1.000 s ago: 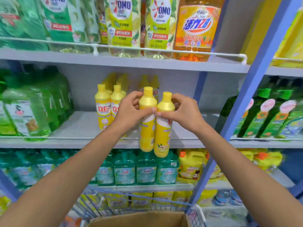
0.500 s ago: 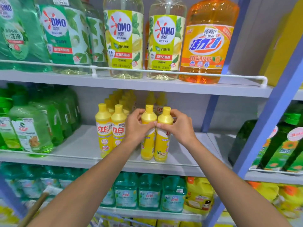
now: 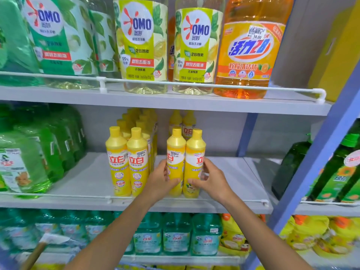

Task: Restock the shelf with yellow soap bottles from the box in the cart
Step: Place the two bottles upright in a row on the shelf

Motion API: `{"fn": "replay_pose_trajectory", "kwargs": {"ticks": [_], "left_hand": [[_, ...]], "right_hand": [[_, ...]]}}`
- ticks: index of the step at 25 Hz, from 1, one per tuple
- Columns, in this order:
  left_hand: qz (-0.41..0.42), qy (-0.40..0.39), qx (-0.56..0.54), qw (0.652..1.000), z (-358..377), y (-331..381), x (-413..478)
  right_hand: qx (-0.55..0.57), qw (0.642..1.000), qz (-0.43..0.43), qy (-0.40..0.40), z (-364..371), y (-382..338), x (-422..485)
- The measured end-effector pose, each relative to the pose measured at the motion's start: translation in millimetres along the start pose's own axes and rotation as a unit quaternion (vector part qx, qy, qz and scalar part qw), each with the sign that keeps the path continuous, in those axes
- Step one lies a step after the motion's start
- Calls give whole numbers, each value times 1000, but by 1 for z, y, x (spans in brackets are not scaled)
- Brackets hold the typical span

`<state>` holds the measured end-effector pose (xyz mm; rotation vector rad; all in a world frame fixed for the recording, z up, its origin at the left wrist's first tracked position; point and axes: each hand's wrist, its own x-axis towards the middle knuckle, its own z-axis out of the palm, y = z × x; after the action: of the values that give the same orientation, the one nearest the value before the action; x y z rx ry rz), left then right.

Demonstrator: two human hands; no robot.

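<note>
Left hand (image 3: 161,178) and right hand (image 3: 211,179), each grip curled round one of two touching yellow soap bottles (image 3: 176,151) standing near the shelf's (image 3: 233,178) front edge; an uneven release could topple either over the low rail (image 3: 253,200).

Grey shelf (image 3: 87,178) carries yellow soap bottles (image 3: 116,162) and green bottles (image 3: 35,162).

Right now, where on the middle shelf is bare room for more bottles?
Widest bare patch: shelf right of the held pair, up to the blue post. Another between green bottles and yellow rows. Tight between rows and pair.
</note>
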<state>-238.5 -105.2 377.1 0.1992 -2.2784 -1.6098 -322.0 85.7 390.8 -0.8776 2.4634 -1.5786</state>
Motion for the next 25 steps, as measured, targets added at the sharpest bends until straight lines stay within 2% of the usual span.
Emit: {"fn": "replay_pose_trajectory", "kwargs": {"ticks": [3, 10, 15, 20, 25], "left_hand": [[-4, 0, 21, 1000, 4, -19, -6], [-19, 73, 98, 992, 18, -29, 13], [-57, 61, 154, 985, 21, -38, 18], [-89, 79, 194, 974, 25, -38, 36], [-122, 128, 181, 967, 33, -43, 68]], "right_hand": [[-4, 1000, 27, -3, 7, 14, -6], [-68, 992, 63, 90, 28, 21, 9], [-164, 981, 91, 42, 32, 34, 13], [-152, 981, 108, 48, 37, 39, 31], [-108, 986, 108, 60, 41, 47, 63]]}}
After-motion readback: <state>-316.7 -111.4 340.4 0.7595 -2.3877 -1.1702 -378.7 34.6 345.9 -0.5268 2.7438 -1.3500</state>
